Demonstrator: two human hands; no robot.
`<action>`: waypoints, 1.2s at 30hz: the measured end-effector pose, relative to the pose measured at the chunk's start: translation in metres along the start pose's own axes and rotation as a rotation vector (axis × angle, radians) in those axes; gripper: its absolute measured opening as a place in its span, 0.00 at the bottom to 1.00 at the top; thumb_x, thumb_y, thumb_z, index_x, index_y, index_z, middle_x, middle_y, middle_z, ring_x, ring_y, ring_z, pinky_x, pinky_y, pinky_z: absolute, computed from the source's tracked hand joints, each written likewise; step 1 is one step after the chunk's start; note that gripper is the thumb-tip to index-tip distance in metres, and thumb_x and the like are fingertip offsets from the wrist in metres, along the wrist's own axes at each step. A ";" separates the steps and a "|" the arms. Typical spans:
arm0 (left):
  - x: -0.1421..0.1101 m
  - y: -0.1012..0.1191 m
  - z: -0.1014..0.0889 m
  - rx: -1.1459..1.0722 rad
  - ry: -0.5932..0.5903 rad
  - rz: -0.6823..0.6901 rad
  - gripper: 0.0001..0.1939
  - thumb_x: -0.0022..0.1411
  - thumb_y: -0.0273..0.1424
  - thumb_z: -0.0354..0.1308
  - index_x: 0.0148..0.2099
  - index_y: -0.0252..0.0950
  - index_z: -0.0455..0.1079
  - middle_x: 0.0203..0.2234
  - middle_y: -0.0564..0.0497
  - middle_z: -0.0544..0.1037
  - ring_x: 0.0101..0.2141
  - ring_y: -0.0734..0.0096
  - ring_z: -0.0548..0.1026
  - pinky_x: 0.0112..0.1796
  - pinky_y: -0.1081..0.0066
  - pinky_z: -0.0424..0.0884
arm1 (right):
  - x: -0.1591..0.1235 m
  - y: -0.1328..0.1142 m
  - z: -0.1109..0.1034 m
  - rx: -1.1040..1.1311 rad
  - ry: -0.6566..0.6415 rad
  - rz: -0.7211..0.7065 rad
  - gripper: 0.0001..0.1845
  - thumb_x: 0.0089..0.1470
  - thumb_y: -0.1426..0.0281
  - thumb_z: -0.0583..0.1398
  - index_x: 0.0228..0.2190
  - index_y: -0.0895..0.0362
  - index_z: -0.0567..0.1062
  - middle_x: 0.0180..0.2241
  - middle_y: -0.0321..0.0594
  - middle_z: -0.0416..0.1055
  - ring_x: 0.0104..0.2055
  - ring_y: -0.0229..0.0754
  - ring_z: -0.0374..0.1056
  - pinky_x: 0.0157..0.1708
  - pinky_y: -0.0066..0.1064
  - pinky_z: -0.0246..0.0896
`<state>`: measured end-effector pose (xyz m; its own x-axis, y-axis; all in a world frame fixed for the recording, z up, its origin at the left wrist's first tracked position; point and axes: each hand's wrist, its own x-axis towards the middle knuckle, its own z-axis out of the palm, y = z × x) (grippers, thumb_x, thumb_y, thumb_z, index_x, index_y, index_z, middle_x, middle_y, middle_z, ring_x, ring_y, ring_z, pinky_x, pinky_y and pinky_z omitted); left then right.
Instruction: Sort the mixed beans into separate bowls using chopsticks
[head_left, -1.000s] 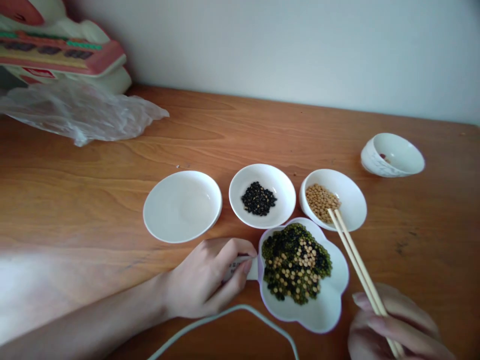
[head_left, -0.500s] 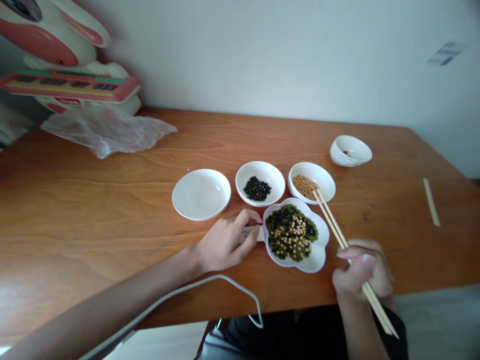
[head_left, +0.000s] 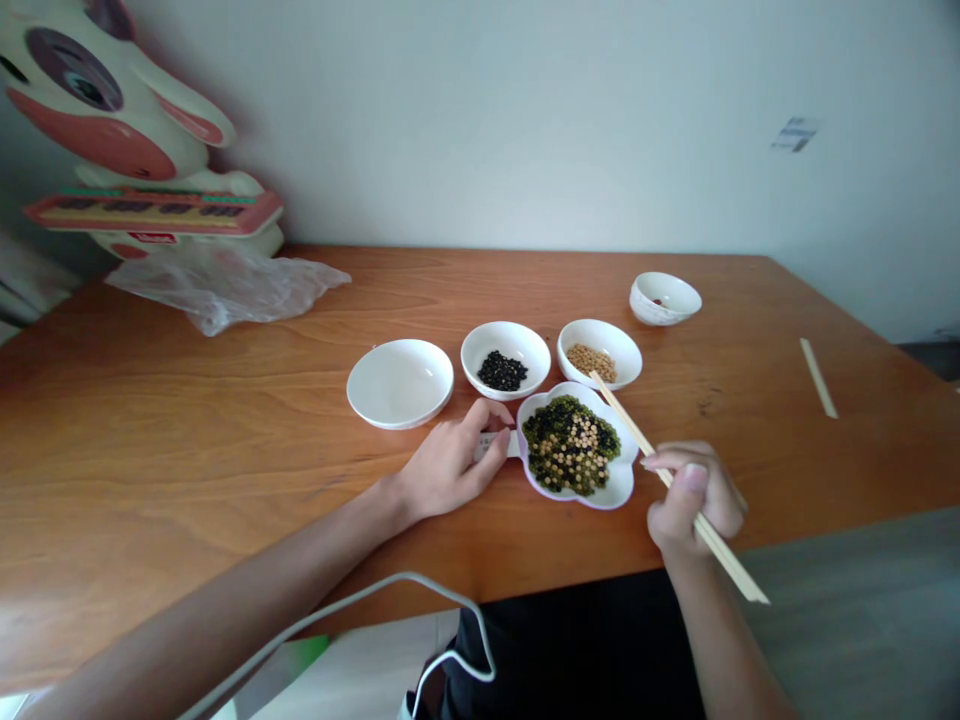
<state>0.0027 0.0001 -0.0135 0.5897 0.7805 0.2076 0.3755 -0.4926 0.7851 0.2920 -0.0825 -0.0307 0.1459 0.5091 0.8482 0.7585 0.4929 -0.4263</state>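
My left hand (head_left: 457, 458) is closed on the short white handle of a flower-shaped dish (head_left: 622, 482) with a lilac rim. Mixed green, black and tan beans (head_left: 571, 445) lie in that dish. A pair of chopsticks (head_left: 634, 430) is gripped in my right hand (head_left: 697, 500), their tips close together at the front of a white bowl (head_left: 628, 362) of tan soybeans (head_left: 592, 362). I cannot tell whether a bean is between the tips. Left of that bowl stands a white bowl (head_left: 534, 350) with black beans (head_left: 502, 371).
An empty white bowl (head_left: 401, 385) stands further left. A smaller bowl (head_left: 667, 303) with a few reddish bits is at the back right. A pale strip (head_left: 818, 378) lies on the right. Clear plastic (head_left: 240, 290) and a toy keyboard (head_left: 157, 212) occupy the back left. A white cable (head_left: 337, 600) crosses the near edge.
The chopstick tips have shifted left within the soybean bowl and come closer together. My left hand keeps its hold on the dish handle. The whole view has shifted slightly.
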 end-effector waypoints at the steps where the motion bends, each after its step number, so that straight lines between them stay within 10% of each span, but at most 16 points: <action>1: 0.000 0.000 0.001 0.001 0.008 0.004 0.09 0.78 0.36 0.50 0.55 0.40 0.63 0.43 0.48 0.81 0.37 0.64 0.81 0.39 0.65 0.74 | 0.000 -0.001 0.000 0.010 -0.002 0.007 0.17 0.70 0.71 0.52 0.33 0.56 0.77 0.29 0.43 0.75 0.33 0.45 0.74 0.31 0.37 0.68; 36: 0.003 0.003 0.000 0.020 0.069 -0.014 0.12 0.73 0.40 0.54 0.51 0.37 0.67 0.35 0.51 0.80 0.32 0.68 0.77 0.34 0.70 0.69 | -0.005 0.004 -0.006 0.402 -0.157 0.206 0.22 0.74 0.68 0.49 0.34 0.55 0.80 0.34 0.41 0.76 0.33 0.41 0.71 0.31 0.34 0.64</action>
<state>0.0056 0.0005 -0.0105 0.5339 0.8116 0.2373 0.3981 -0.4889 0.7762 0.2982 -0.0876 -0.0352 0.1459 0.7099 0.6890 0.4134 0.5890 -0.6944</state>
